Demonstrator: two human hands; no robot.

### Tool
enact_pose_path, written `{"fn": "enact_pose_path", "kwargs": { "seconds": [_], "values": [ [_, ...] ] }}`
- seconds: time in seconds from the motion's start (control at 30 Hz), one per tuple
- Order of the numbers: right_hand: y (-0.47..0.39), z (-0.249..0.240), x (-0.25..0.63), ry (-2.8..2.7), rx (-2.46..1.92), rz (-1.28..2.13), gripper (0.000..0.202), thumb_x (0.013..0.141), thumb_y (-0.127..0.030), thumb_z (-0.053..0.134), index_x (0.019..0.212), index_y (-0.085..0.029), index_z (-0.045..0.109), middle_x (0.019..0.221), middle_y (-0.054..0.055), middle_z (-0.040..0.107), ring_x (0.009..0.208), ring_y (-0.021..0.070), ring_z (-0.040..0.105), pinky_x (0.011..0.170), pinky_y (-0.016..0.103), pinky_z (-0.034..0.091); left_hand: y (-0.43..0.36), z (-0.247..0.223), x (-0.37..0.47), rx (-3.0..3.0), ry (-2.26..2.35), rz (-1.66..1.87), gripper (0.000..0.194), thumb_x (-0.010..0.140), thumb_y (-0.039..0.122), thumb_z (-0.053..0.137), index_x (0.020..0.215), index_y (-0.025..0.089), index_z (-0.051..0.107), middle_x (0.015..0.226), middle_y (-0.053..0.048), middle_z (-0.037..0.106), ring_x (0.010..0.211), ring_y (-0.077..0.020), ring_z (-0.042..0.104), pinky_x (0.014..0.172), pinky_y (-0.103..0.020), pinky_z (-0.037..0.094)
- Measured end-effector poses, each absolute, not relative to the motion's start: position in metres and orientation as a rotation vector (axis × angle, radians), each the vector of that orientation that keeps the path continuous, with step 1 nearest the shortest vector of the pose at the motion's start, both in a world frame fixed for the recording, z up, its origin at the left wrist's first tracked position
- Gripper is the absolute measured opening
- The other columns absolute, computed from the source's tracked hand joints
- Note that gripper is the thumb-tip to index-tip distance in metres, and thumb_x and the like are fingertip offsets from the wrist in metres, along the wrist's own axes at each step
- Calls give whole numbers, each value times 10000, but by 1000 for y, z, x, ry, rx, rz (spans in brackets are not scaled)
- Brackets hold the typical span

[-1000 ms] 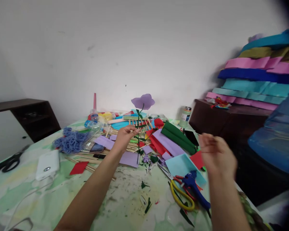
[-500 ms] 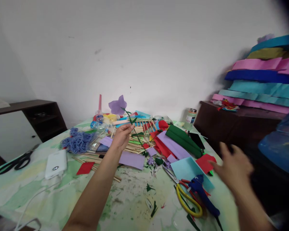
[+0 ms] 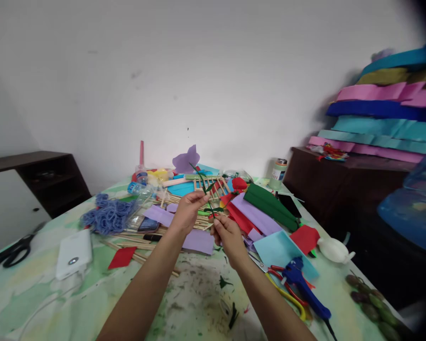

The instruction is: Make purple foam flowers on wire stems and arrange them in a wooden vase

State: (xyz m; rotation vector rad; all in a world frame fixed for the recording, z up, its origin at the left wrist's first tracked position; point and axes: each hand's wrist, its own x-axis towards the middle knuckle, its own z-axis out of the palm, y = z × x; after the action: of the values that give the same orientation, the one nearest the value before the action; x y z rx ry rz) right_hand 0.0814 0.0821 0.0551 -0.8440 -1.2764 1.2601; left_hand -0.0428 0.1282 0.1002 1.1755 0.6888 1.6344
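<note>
A paper flower (image 3: 186,160) with a purple bloom and a thin green stem with leaves is held up over the middle of the table. My left hand (image 3: 187,210) pinches the stem partway down, below the bloom. Lower on the same stem, the fingers of my right hand (image 3: 230,237) are closed. Behind and beneath the hands lie wooden sticks (image 3: 128,245), a purple paper sheet (image 3: 199,241) and a rolled green paper (image 3: 271,207).
To the right are a blue glue gun (image 3: 305,286), yellow-handled scissors (image 3: 287,296) and a light blue sheet (image 3: 280,251). On the left lie blue yarn (image 3: 110,213), a white power bank (image 3: 74,254) and black scissors (image 3: 16,251). A jar (image 3: 278,174) stands at the back.
My right hand has come in from the right side and closed on the lower stem. The flower and my left hand have shifted slightly right in view.
</note>
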Motion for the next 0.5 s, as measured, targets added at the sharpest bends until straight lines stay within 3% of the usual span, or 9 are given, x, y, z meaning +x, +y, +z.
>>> {"fn": "enact_pose_path", "kwargs": {
  "seconds": [0.1, 0.17, 0.27, 0.37, 0.43, 0.5],
  "values": [
    [83, 48, 78, -1123, -838, 1215, 284, 743, -446, 571, 762, -164, 547, 490, -85, 398, 378, 50, 246, 369, 177, 162, 130, 95, -43, 1260, 692, 1540, 206, 608, 302, 772, 720, 157, 678, 746, -18, 631, 764, -141, 555, 774, -277, 416],
    [87, 47, 81, -1027, -814, 1156, 296, 741, -463, 587, 750, -173, 528, 487, -93, 364, 387, 51, 241, 376, 179, 159, 129, 94, -45, 1332, 680, 1436, 331, 629, 288, 764, 935, 186, 690, 959, -58, 665, 920, -180, 572, 839, -300, 420],
    [94, 53, 99, -875, -775, 1053, 315, 727, -481, 611, 753, -183, 514, 498, -95, 356, 387, 48, 226, 379, 184, 156, 136, 92, -53, 1416, 673, 1379, 529, 663, 280, 739, 1169, 225, 594, 1188, -91, 603, 1061, -208, 545, 894, -322, 418],
    [101, 66, 130, -778, -734, 858, 312, 729, -472, 630, 757, -181, 519, 507, -92, 359, 403, 48, 239, 390, 184, 173, 161, 84, -60, 1496, 935, 1527, 465, 789, 352, 578, 1219, 185, 529, 1196, -124, 586, 1040, -206, 565, 870, -327, 433],
    [103, 76, 152, -739, -718, 711, 293, 748, -458, 623, 773, -183, 527, 521, -90, 361, 415, 49, 252, 399, 183, 184, 184, 75, -57, 1674, 1399, 1527, 420, 874, 376, 390, 1203, 154, 527, 1163, -144, 590, 997, -206, 577, 846, -339, 435],
    [103, 85, 169, -706, -708, 609, 283, 753, -452, 621, 781, -185, 529, 531, -87, 369, 417, 48, 253, 399, 184, 177, 207, 66, -44, 1801, 1565, 1398, 364, 847, 371, 432, 1074, 147, 608, 1100, -151, 614, 985, -236, 571, 857, -361, 415]
  ]
}}
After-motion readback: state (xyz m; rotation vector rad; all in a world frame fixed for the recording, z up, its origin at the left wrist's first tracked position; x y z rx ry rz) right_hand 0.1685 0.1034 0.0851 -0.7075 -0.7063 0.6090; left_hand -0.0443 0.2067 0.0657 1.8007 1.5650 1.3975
